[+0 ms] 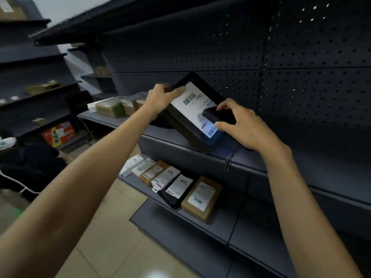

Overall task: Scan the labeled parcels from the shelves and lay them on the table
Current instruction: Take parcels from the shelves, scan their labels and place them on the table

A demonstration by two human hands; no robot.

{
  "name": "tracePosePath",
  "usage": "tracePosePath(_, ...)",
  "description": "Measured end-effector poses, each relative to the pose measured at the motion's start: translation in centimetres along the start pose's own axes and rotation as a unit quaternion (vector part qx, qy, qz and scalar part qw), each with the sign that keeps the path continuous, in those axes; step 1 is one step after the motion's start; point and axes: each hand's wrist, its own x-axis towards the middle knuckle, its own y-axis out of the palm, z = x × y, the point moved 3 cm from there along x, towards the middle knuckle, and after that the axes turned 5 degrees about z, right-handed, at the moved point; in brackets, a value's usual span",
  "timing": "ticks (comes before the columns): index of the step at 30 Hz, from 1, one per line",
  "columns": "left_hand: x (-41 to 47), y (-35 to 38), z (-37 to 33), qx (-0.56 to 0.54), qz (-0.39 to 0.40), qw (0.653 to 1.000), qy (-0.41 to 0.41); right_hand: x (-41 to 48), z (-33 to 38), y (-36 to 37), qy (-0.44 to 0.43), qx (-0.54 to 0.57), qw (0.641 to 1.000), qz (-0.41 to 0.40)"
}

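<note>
A flat black parcel [181, 119] with a white label [197, 109] stands tilted on the edge of the middle shelf [174, 137]. My left hand [160, 97] grips its upper left corner, thumb on the label. My right hand [243, 125] holds a small black scanner [217, 115] just above the label's lower right part. A blue glow falls on the barcode [212, 131] there.
Several labeled parcels [172, 183] lie in a row on the lower shelf, brown, white and black. More boxes [112, 107] sit further left on the middle shelf. A perforated dark back panel [301, 67] rises behind. Tiled floor [112, 237] lies below.
</note>
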Motion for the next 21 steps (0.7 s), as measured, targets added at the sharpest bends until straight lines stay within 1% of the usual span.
tracePosePath(3,4.6,1.9,1.7,-0.009,0.104,0.994,0.024,1.5,-2.0,0.5,0.036,-0.021,0.999,-0.001)
tracePosePath(6,8.6,3.6,2.8,0.033,0.195,0.980,0.033,3.8,-3.5,0.8,0.045,-0.024,0.999,0.001)
tracePosePath(9,12.0,5.2,3.1,0.079,0.252,0.964,0.039,6.3,-4.4,0.5,0.046,-0.006,0.999,0.008)
tracePosePath(12,14.5,6.6,2.7,0.137,0.310,0.938,0.067,8.3,-5.0,0.3,0.050,0.012,0.999,0.007)
tracePosePath(14,16.0,7.3,2.4,0.158,0.342,0.921,0.099,9.5,-5.3,0.1,0.059,0.003,0.998,-0.009)
tracePosePath(17,17.8,8.1,2.4,0.185,0.388,0.892,0.138,10.6,-5.3,0.2,0.091,-0.019,0.996,-0.005)
tracePosePath(19,18.8,8.6,2.4,0.184,0.425,0.874,0.148,10.8,-5.2,0.5,0.107,-0.023,0.994,-0.002)
tracePosePath(21,20.0,9.0,2.1,0.194,0.443,0.857,0.178,11.1,-4.8,0.9,0.129,-0.040,0.991,-0.011)
